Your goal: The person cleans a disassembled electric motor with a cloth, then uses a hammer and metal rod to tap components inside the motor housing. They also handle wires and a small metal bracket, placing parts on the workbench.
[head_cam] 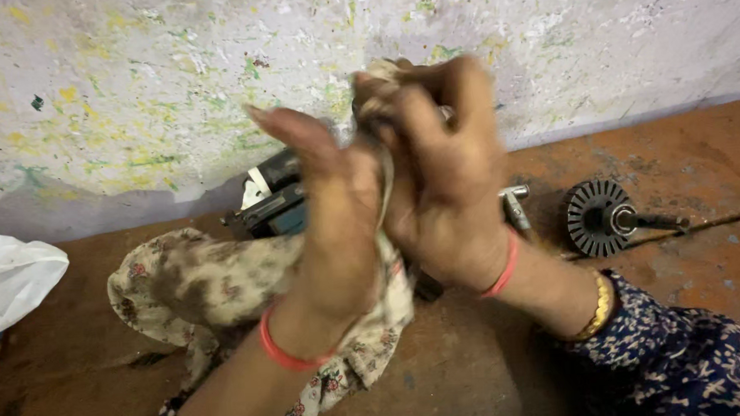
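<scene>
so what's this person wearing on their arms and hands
Both hands are bare, no gloves. The left hand has a thin red band at the wrist. The right hand has a red band too, then a gold bangle and a dark blue sleeve with small pale flowers.

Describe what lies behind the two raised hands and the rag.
Behind the left hand, right hand and floral rag, a dark power-tool body partly shows. The rest is covered.

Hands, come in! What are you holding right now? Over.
Left hand and right hand both clutching floral rag. Whatever's inside is hidden. Finned metal part lies apart on the right.
</scene>
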